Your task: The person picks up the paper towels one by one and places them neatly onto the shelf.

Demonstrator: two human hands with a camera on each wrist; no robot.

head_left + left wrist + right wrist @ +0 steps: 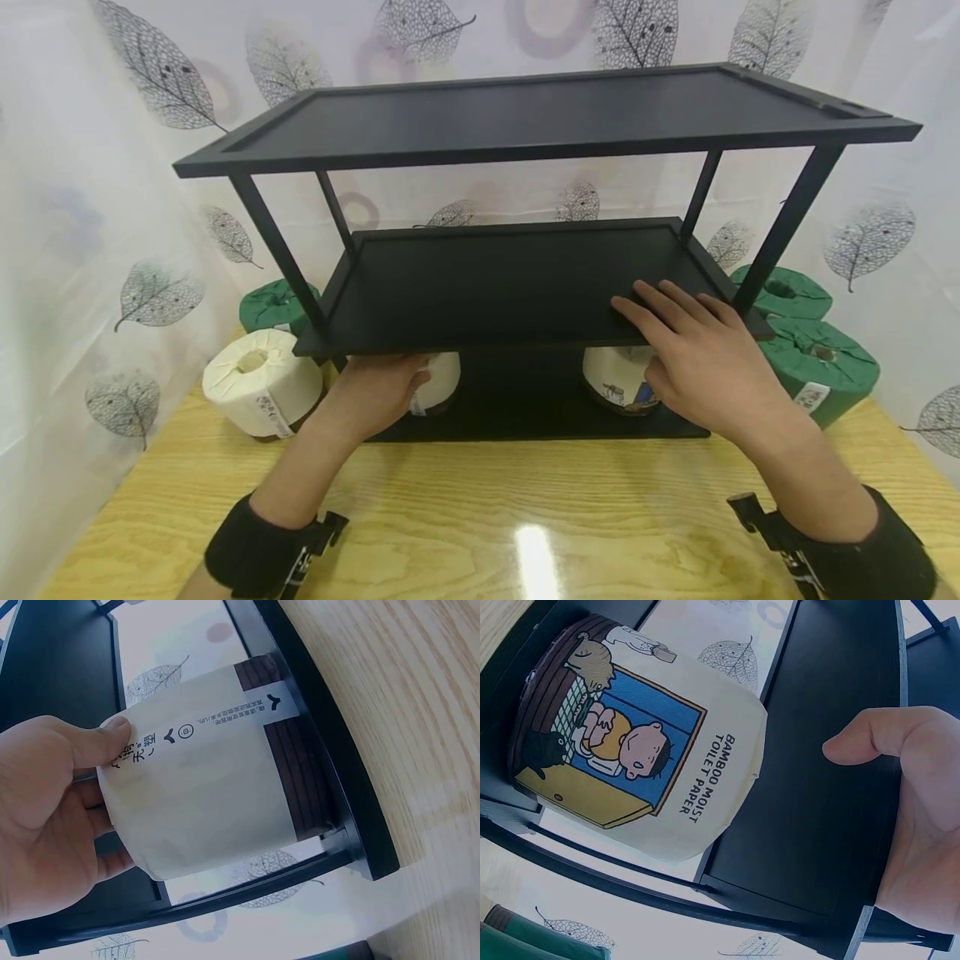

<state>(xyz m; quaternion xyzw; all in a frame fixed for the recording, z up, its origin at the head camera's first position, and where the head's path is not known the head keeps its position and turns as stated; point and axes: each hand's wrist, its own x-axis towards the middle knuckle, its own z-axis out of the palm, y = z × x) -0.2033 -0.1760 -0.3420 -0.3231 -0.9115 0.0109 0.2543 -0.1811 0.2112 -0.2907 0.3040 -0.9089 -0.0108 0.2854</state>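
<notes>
A black three-tier shelf rack [517, 287] stands in front of me. My left hand [378, 387] reaches under its middle tier and grips a white wrapped toilet paper roll [202, 780] on the bottom tier. In the left wrist view the thumb lies on the roll's edge, with fingers on its far side. My right hand [701, 354] rests on the front right of the middle tier, fingers fairly straight on top. Its thumb [855, 742] hangs near the front edge. Below it, another white roll [652, 742] with a cartoon print sits on the bottom tier, apart from the hand.
Left of the rack stand a white roll [262, 383] and a green roll [270, 304]. Two more green rolls, one in front [821, 362] and one behind [783, 292], stand at the right. The wooden table [480, 492] extends towards me. A leaf-print curtain [67, 208] hangs behind.
</notes>
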